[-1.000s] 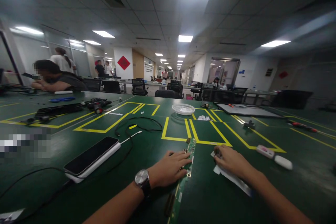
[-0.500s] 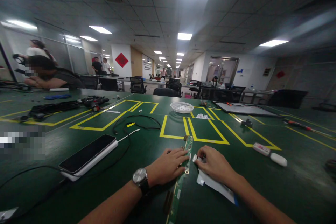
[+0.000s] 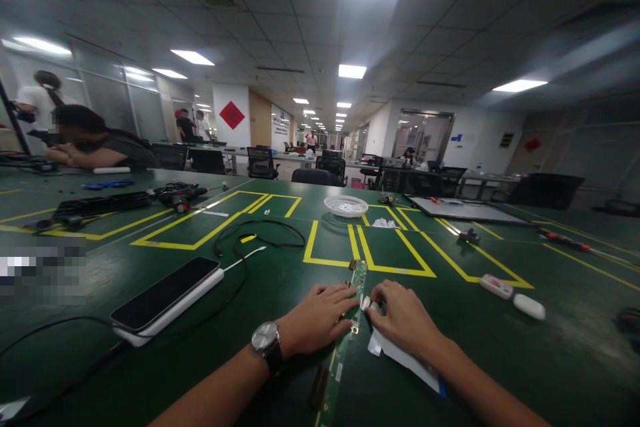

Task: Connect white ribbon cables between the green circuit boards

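A long, narrow green circuit board [image 3: 336, 373] runs away from me along the table, with brown connectors on its left edge. My left hand [image 3: 320, 317], with a watch on its wrist, lies over the board, fingers stretched out and touching it. My right hand [image 3: 400, 313] pinches a small white wad [image 3: 367, 303] against the board's right edge, close to the left fingertips. The wad's exact kind is unclear. Under the right hand lies a white paper sheet [image 3: 410, 363] with a blue corner, partly hidden by the hand.
On the left, a phone [image 3: 165, 293] rests on a white block beside a black cable [image 3: 260, 240]. Farther off stand a white basket [image 3: 346, 207] and a power drill [image 3: 180, 195]. A white case [image 3: 529, 307] lies right. A person [image 3: 95, 140] leans on the table at left.
My right hand has shifted slightly left, bringing the white wad from beside the board onto its edge. The paper sheet has slid a little left with it. My left hand stays put.
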`<state>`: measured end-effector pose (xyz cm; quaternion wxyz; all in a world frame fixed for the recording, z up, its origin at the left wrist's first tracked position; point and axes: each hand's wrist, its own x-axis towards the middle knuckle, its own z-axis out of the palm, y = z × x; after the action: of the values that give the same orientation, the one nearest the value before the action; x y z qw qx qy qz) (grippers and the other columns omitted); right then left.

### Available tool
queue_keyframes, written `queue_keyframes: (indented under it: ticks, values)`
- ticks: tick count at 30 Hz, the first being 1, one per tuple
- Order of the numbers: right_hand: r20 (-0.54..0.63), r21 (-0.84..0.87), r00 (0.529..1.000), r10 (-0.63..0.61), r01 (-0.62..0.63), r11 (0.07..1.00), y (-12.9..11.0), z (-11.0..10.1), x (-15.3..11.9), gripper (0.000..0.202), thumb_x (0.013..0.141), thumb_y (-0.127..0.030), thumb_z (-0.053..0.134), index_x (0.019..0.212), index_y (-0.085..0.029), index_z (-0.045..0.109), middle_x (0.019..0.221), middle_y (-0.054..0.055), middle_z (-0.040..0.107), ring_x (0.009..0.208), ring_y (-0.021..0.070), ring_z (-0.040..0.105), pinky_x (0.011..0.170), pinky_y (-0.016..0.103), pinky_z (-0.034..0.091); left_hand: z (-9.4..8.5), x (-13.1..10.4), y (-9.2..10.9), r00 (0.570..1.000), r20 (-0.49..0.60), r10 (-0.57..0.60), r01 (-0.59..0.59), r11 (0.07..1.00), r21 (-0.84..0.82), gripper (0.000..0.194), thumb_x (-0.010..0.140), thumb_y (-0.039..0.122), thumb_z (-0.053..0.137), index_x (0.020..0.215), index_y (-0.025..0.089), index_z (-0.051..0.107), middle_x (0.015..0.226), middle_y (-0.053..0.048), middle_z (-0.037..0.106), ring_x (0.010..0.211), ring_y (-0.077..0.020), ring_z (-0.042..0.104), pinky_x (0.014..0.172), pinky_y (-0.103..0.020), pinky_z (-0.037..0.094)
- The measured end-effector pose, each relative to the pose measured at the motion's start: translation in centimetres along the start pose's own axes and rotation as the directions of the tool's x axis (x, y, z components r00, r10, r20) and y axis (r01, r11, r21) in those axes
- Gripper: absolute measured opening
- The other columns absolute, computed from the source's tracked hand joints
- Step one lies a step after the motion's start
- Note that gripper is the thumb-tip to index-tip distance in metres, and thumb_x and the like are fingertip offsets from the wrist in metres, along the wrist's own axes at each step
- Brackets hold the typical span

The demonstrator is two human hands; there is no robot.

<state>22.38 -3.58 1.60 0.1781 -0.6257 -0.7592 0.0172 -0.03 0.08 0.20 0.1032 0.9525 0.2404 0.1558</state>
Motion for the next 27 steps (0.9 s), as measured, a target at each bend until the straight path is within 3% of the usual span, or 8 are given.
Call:
queue_keyframes:
  ticks: [4,12,27]
  values:
    - [0.001,0.011,1.0,-0.02,0.02,1.0,0.4,0.3,0.1,0.018,0.082,-0.037,0.061,0.089,-0.021,0.065,0.092,0.006,0.065,0.089,0.0237,0.059,0.076,0.034,0.037,-0.1,0.0,0.1,1.0,0.01,-0.007,0.007,1.0,-0.021,0.045,0.099,0.035,0.044,0.144,0.029,0.041,0.153,-0.005,0.04,0.141,-0.0251,0.035,0.11,-0.047,0.029]
    - [0.035,0.143,0.974,-0.224,0.217,0.966,1.6,0.2,0.8,0.012,0.085,-0.03,0.059,0.091,-0.021,0.064,0.09,0.004,0.063,0.086,0.0203,0.056,0.076,0.03,0.041,-0.7,0.2,-0.1,0.997,0.072,0.034,-0.029,0.998,-0.06,0.045,0.098,0.028,0.044,0.143,0.032,0.04,0.154,-0.004,0.038,0.143,-0.0249,0.031,0.109,-0.048,0.028]
    - [-0.015,0.122,0.991,-0.133,0.134,0.983,1.5,1.2,0.6,0.014,0.083,-0.031,0.06,0.091,-0.021,0.067,0.091,0.003,0.067,0.086,0.0202,0.06,0.071,0.029,0.041,-0.2,-0.1,0.2,0.999,0.041,0.018,-0.018,1.0,-0.009,0.05,0.1,0.028,0.042,0.149,0.033,0.031,0.155,-0.005,0.037,0.144,-0.0254,0.03,0.109,-0.05,0.03]
